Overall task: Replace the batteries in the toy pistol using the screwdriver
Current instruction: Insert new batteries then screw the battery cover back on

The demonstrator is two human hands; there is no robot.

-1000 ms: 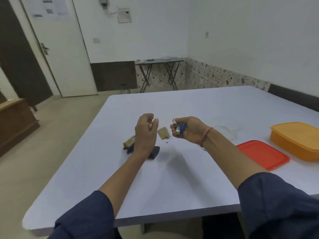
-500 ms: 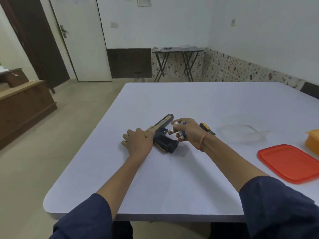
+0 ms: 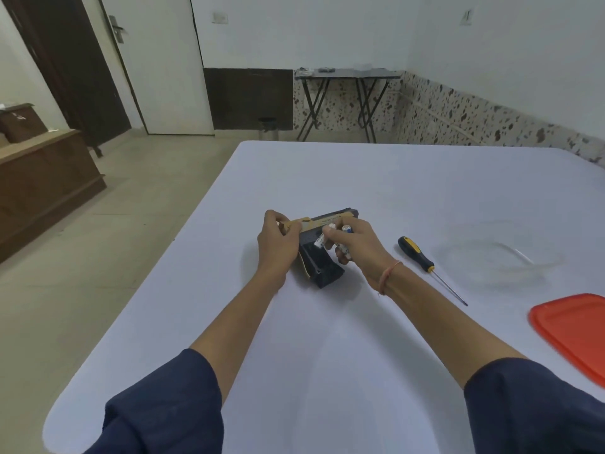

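At frame centre, the black-and-tan plastic toy pistol (image 3: 322, 249) is pinned on the white table (image 3: 327, 339) by the left hand (image 3: 278, 245); white cylindrical batteries (image 3: 343, 247) are clenched in the right hand (image 3: 358, 249). The black-and-yellow-handled screwdriver (image 3: 425, 265) lies right of it.

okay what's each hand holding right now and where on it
The left hand grips the toy pistol at the rear end of its tan slide. The right hand holds batteries, pinching one between fingertips by its middle.
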